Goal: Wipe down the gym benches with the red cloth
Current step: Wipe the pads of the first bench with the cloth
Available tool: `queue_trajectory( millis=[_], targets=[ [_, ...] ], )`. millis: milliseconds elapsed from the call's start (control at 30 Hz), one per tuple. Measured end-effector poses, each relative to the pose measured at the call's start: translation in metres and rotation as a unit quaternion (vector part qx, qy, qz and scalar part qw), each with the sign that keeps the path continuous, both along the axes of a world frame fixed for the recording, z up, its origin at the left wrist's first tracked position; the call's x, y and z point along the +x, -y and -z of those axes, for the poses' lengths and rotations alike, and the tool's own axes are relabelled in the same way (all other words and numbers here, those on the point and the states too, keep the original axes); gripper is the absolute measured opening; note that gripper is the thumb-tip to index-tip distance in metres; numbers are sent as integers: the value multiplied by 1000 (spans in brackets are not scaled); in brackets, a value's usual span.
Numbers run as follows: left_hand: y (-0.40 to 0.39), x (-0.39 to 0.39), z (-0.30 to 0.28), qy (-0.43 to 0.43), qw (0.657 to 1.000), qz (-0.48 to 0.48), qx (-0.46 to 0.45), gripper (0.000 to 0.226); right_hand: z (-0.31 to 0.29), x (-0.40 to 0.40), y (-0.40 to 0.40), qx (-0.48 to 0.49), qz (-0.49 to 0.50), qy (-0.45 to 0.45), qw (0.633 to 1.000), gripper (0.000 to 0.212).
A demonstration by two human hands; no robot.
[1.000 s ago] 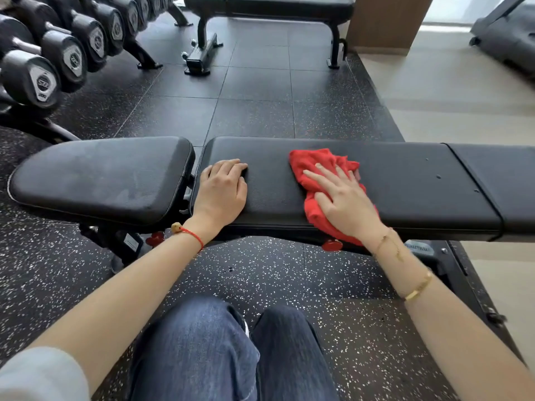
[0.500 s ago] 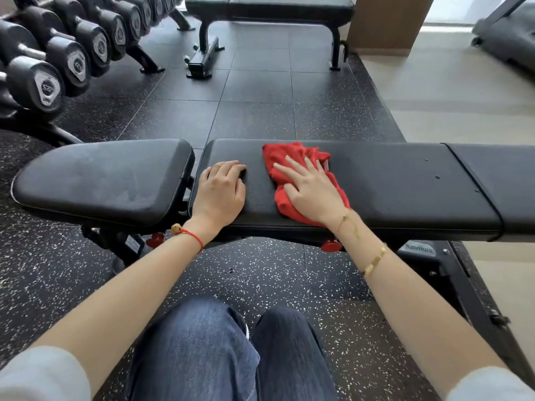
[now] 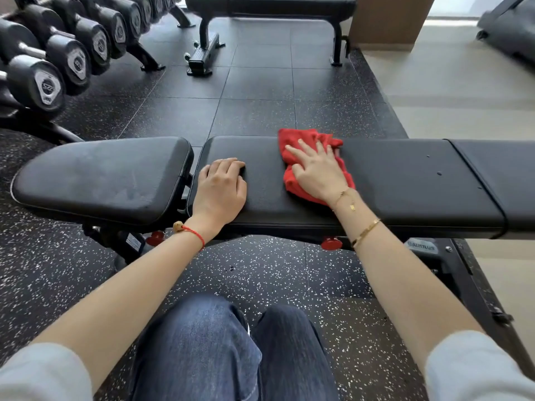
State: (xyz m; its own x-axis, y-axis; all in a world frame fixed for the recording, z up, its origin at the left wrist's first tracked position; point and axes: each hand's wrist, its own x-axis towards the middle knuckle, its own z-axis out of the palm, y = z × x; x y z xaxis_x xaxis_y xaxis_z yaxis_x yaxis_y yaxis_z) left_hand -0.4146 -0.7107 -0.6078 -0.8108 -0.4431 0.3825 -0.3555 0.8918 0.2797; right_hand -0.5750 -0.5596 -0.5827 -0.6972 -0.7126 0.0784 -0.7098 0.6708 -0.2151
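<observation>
A black adjustable gym bench [image 3: 405,183] runs across in front of me, its separate seat pad [image 3: 101,175] at the left. The red cloth [image 3: 301,140] lies crumpled on the long back pad, reaching its far edge. My right hand [image 3: 318,172] presses flat on the cloth with fingers spread. On the left end of the same pad rests my left hand [image 3: 221,189], fingers curled under and holding nothing. A dull smeared film shows on the seat pad.
A dumbbell rack [image 3: 72,59] stands at the left. A second black bench [image 3: 272,4] is across the rubber floor behind. A treadmill [image 3: 509,30] is at the far right, beside a wooden column [image 3: 388,21]. The bench frame [image 3: 477,285] angles toward me at the right; my knees are below.
My right hand slid the cloth left from the pad's near edge, then pushed it away to the far edge and slightly right. The left hand stayed put.
</observation>
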Motion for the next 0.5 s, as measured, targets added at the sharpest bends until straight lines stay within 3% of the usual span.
queue_trajectory(
  millis=[200,367,500],
  targets=[
    [1,2,-1,-4,1000,6,3,34,6,45,-43,-57,-81,-1,995,53],
    [0,3,0,7,1000,11,1,36,6,7,-85,-50,27,-10,998,50],
    [-1,0,0,9,1000,1,-12,33,-1,-31,-58,-4,116,13,993,52]
  ],
)
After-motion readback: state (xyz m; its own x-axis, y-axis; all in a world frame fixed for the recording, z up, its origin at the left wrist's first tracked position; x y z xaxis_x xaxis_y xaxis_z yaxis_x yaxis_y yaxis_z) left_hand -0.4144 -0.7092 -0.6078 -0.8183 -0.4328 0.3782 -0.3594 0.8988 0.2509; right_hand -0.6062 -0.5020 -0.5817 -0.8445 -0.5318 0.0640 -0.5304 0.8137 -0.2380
